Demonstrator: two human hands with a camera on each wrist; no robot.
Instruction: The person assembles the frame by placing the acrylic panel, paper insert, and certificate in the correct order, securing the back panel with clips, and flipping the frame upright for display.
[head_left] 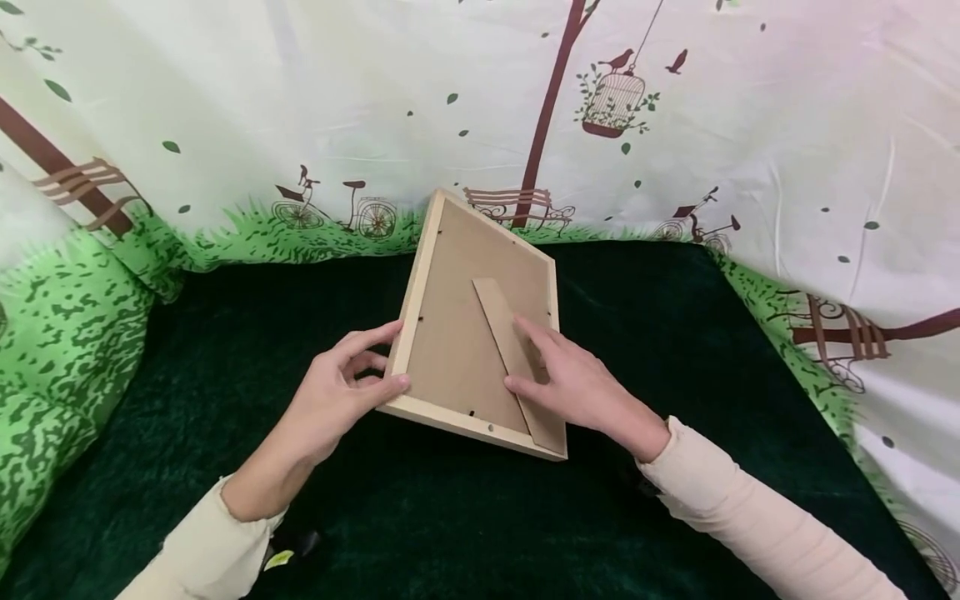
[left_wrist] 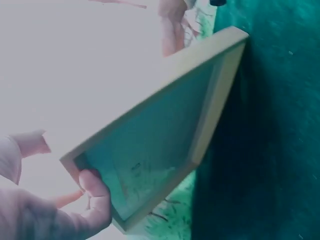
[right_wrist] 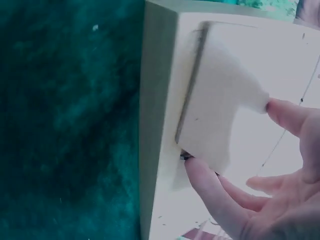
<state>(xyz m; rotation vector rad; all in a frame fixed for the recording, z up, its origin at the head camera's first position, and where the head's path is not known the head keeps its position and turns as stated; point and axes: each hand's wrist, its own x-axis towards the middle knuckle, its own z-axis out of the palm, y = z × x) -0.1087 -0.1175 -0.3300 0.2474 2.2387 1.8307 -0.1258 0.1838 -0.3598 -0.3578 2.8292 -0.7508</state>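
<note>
A wooden picture frame (head_left: 457, 267), its brown backboard toward me, is tilted above the dark green cloth. My left hand (head_left: 347, 382) grips its left side near the lower corner, thumb on the back face. In the left wrist view, the fingers curl onto the front of the frame (left_wrist: 205, 130), whose pane looks glossy. My right hand (head_left: 573, 379) is on the brown easel stand (head_left: 492, 304) that slants across the backboard. Its thumb and a fingertip pinch opposite edges of the stand (right_wrist: 215, 95) in the right wrist view. Small dark tabs line the backboard's edges.
Dark green velvety cloth (head_left: 247, 333) covers the table. Behind and at both sides hangs a pale curtain (head_left: 337, 100) printed with trees, benches, bicycles and a birdcage. A small dark object with a yellow-green mark (head_left: 279, 559) shows by the left sleeve.
</note>
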